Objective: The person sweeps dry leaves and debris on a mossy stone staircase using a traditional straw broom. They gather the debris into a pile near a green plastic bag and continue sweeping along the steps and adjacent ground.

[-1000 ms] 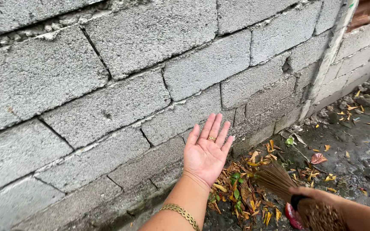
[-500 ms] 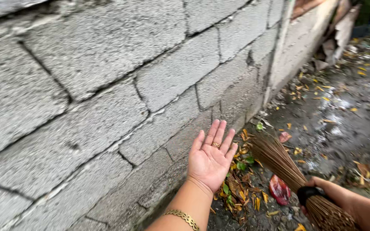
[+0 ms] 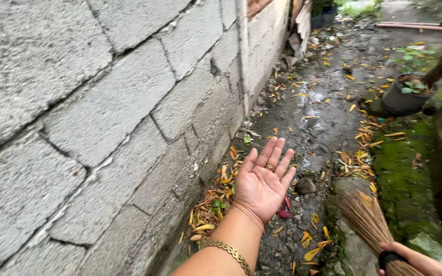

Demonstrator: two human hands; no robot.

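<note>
A bundled broom of thin brown stick bristles (image 3: 365, 221) is gripped by the right hand (image 3: 416, 260) at the lower right edge of the view, the fingers being closed around a black band where the bristles are bound. The bristles are fanned up and to the left from the fist, and their tips are held over a mossy patch of the ground. The left hand (image 3: 262, 184) is held out flat and empty, palm up, with the fingers spread and nothing clasped in it. A gold ring (image 3: 270, 166) is worn on one finger and a gold chain bracelet (image 3: 228, 251) on the wrist. The hand is seen above a heap of dry yellow and brown fallen leaves (image 3: 214, 200), which is gathered at the foot of a wall of rough grey concrete blocks (image 3: 103, 112) on the left. A small red scrap (image 3: 285, 208) is seen just beside the palm, and a grey stone (image 3: 306, 186) near it. Further out, a wet dark concrete path (image 3: 323, 112) strewn with scattered yellow leaves is seen running away from the person. A black plastic pot holding a green plant (image 3: 403, 94) is stood at the right of the path, well apart from both hands.
</note>
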